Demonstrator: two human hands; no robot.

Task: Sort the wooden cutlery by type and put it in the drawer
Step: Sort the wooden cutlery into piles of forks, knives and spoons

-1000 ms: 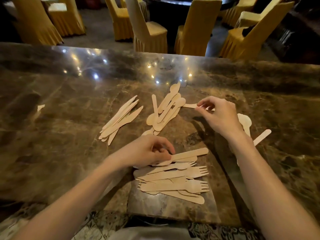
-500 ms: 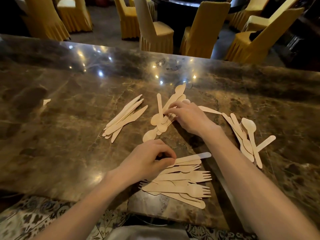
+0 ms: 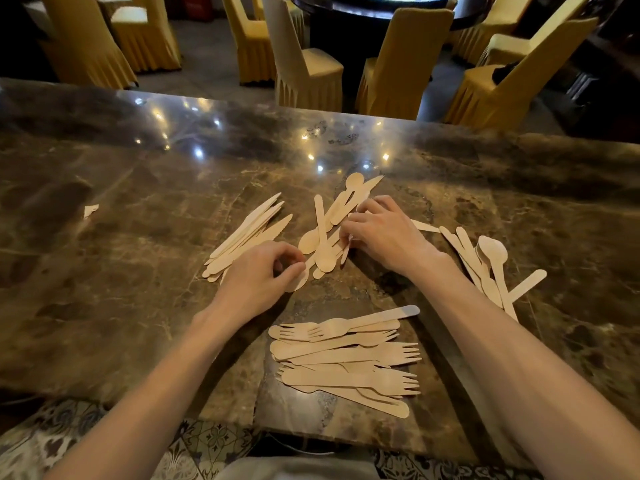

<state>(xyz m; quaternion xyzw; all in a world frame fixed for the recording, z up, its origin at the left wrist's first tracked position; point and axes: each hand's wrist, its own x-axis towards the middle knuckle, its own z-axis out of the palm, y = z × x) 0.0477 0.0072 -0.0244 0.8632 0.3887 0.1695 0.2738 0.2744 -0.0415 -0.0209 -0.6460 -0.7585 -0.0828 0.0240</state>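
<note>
Wooden cutlery lies in groups on a dark marble counter [image 3: 138, 271]. A knife pile [image 3: 249, 230] sits left of centre, a spoon pile [image 3: 325, 233] in the middle, a fork pile [image 3: 346, 362] near the front edge, and a further spoon-and-handle pile [image 3: 488, 268] on the right. My left hand [image 3: 258, 278] is curled, thumb and forefinger pinching the bowl of a wooden spoon [image 3: 300, 281] at the spoon pile's near end. My right hand [image 3: 384, 233] rests on the spoon pile, fingertips closed on a thin wooden piece [image 3: 346, 249] seen edge-on. No drawer shows.
A small pale scrap [image 3: 90, 210] lies far left on the counter. The counter's front edge [image 3: 311, 434] runs just below the forks, with patterned floor tiles under it. Yellow-covered chairs [image 3: 304, 74] and a dark round table stand beyond the far edge.
My left hand left the fork pile and moved up to the spoon at the middle pile's near end. My right hand moved from the right side onto the spoon pile.
</note>
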